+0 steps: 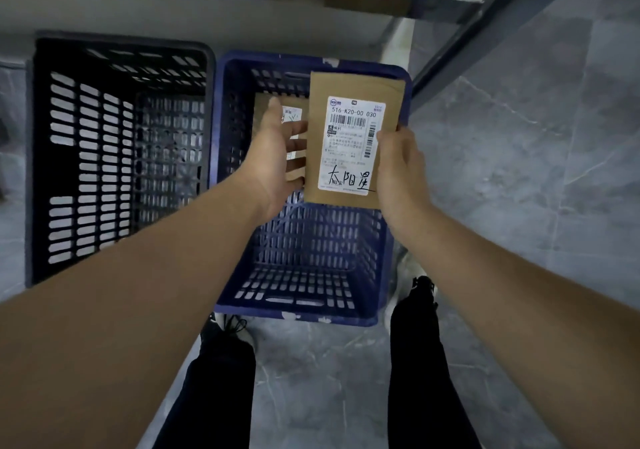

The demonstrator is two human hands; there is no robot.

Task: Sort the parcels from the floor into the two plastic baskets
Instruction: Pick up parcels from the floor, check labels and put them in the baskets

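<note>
Brown cardboard is seen at the centre of the head view: a flat parcel (353, 137) is held upright above the blue basket (221, 119), its white shipping label (346, 175) turned toward the camera, with barcodes and handwritten characters on it. The parcel is gripped at its right edge by the right hand (398, 168), thumb curled over the front. The left hand (273, 157) is spread open just beside the left edge, fingers nearly straight and reaching toward it — whether they touch the back cannot be told. A second parcel (292, 105) is seen inside the blue basket, leaning at the far wall and partly hidden by the left hand. A black basket (31, 157) is set directly beside the blue one on its left — both on a grey marbled floor (519, 171). A metal shelf frame (485, 33) is seen above.
</note>
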